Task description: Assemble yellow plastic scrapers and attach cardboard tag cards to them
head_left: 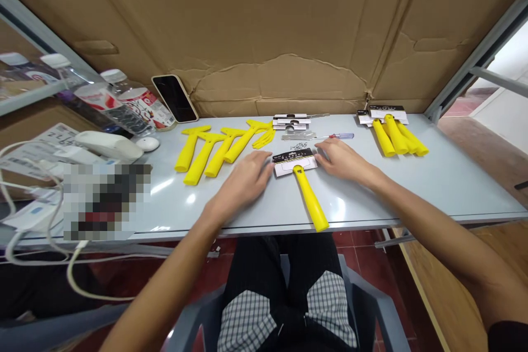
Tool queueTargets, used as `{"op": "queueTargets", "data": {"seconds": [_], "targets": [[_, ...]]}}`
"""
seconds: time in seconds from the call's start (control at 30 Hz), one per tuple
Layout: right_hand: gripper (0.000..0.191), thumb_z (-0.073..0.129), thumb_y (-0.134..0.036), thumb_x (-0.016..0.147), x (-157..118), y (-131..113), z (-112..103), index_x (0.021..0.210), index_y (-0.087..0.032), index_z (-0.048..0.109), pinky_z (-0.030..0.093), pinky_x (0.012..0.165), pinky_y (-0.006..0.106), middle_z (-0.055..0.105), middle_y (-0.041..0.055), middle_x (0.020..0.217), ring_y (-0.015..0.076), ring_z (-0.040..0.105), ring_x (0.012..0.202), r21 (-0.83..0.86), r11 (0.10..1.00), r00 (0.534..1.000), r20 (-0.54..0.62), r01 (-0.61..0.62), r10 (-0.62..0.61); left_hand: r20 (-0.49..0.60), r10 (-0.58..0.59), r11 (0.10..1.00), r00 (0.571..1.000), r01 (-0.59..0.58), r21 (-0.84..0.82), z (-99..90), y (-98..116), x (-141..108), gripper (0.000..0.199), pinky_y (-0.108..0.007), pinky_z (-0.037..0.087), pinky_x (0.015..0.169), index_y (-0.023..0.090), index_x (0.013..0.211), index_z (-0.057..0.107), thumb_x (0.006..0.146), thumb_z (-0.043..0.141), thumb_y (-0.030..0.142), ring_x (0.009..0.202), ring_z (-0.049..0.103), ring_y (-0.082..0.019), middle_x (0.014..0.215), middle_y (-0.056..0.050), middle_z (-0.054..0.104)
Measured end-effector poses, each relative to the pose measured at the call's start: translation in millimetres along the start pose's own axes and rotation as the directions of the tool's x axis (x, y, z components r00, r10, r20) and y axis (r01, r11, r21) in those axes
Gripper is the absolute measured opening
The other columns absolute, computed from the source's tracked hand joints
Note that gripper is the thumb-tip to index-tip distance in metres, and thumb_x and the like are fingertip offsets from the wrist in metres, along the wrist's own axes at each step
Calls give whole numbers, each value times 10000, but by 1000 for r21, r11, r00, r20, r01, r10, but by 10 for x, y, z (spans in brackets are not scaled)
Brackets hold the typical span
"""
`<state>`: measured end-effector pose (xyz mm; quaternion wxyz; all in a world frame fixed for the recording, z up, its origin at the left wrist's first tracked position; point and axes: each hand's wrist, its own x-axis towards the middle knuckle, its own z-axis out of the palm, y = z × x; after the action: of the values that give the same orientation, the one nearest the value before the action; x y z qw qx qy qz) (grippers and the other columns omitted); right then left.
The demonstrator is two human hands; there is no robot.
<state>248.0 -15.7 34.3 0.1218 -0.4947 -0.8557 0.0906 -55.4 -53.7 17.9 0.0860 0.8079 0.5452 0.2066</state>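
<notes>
A yellow plastic handle [310, 198] lies on the table pointing toward me, its top end resting on a white card with a black band [295, 162]. My left hand [247, 177] lies flat with its fingertips at the card's left edge. My right hand [342, 159] rests the same way at the card's right edge, and neither hand closes on anything. Beyond the card lie a small screwdriver with a red and blue handle [340, 136] and a stack of white and black cards [291, 121]. Several yellow handles [214, 151] lie to the left, and several more [394, 137] to the right.
The light grey table [433, 181] backs onto a cardboard sheet [272, 27]. At the left stand water bottles [138, 104], a phone [175, 99], a white mouse [147, 144], papers and white cables. A blurred patch [105, 201] covers part of the left table.
</notes>
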Motion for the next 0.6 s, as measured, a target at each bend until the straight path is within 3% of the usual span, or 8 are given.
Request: {"op": "queueTargets", "data": {"seconds": [0.07, 0.13, 0.23, 0.37, 0.6], "targets": [[582, 417, -420, 1149, -142, -15, 89, 1537, -69, 671, 470, 1265, 541, 699, 257, 1552, 409, 612, 1511, 6, 1000, 1000, 22, 11, -11, 27, 15, 999, 1000, -17, 45, 158, 29, -208, 650, -579, 421, 1349, 68, 1604, 601, 1146, 407, 485, 1607, 554, -403, 1713, -275, 579], [736, 365, -480, 1159, -278, -34, 190, 1699, 2, 499, 339, 1389, 569, 488, 283, 1774, 416, 413, 1700, -28, 999, 998, 63, -22, 24, 31, -5, 994, 1000, 2, 109, 301, 60, -340, 699, -581, 357, 1392, 41, 1676, 516, 1157, 377, 489, 1696, 439, -408, 1805, -291, 449], [835, 298, -505, 1164, -420, -65, 299, 1778, 60, 345, 169, 1450, 605, 259, 282, 1882, 411, 189, 1791, -101, 992, 989, 125, -70, 83, 43, -37, 979, 998, 28, 200, 414, 104, -397, 735, -579, 289, 1421, -72, 1690, 454, 1163, 337, 426, 1735, 358, -430, 1821, -346, 367], [836, 238, -500, 1171, -469, -101, 336, 1782, 62, 342, 144, 1449, 606, 210, 277, 1891, 395, 165, 1797, -160, 982, 986, 117, -101, 120, 67, -50, 964, 997, 30, 263, 417, 148, -366, 734, -559, 249, 1435, -128, 1690, 437, 1169, 282, 365, 1751, 317, -431, 1831, -352, 335], [804, 266, -481, 1171, -473, -93, 352, 1767, 46, 383, 178, 1442, 599, 255, 268, 1884, 389, 216, 1788, -180, 978, 989, 82, -103, 119, 36, -60, 966, 998, 49, 256, 427, 149, -354, 685, -523, 269, 1434, -24, 1708, 474, 1171, 331, 377, 1751, 345, -372, 1837, -291, 376]]}}
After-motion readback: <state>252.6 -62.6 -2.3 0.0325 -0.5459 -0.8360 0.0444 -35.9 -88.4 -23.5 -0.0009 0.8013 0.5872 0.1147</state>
